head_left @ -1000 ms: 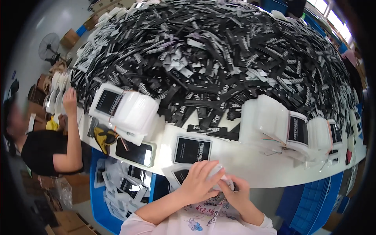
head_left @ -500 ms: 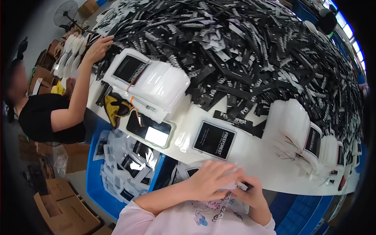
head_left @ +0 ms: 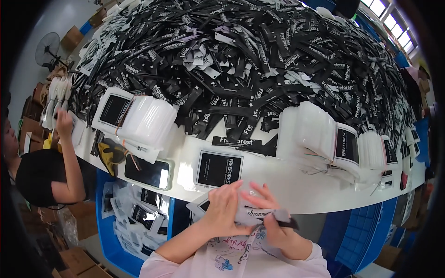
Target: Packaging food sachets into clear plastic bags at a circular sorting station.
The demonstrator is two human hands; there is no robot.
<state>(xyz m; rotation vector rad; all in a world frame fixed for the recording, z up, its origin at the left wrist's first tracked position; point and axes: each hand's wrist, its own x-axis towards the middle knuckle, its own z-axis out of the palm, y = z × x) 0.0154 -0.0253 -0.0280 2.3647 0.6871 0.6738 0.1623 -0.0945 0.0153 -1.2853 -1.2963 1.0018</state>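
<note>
Above my lap, at the table's front edge, I hold a folded strip (head_left: 254, 213), white with black print and a dark end sticking out to the right. My left hand (head_left: 221, 214) grips its left part, thumb below and fingers over it. My right hand (head_left: 279, 224) pinches its right part under the thumb, the other fingers reaching up behind. Just beyond my hands a flat clear pouch with a black label (head_left: 219, 168) lies on the white table (head_left: 273, 185). A single black printed strip (head_left: 237, 142) lies behind that pouch.
A big heap of black strips (head_left: 222, 88) fills the table's far side. Banded stacks of white pouches stand left (head_left: 150, 123) and right (head_left: 306, 132). A phone (head_left: 147, 173) and yellow-black pouch (head_left: 111, 155) lie left, above a blue bin (head_left: 109, 231). A co-worker (head_left: 46, 173) sits at left.
My right hand has spread its fingers, and more of the strip shows between my hands. The view has turned rightward. The co-worker's raised hand has drawn back from the heap.
</note>
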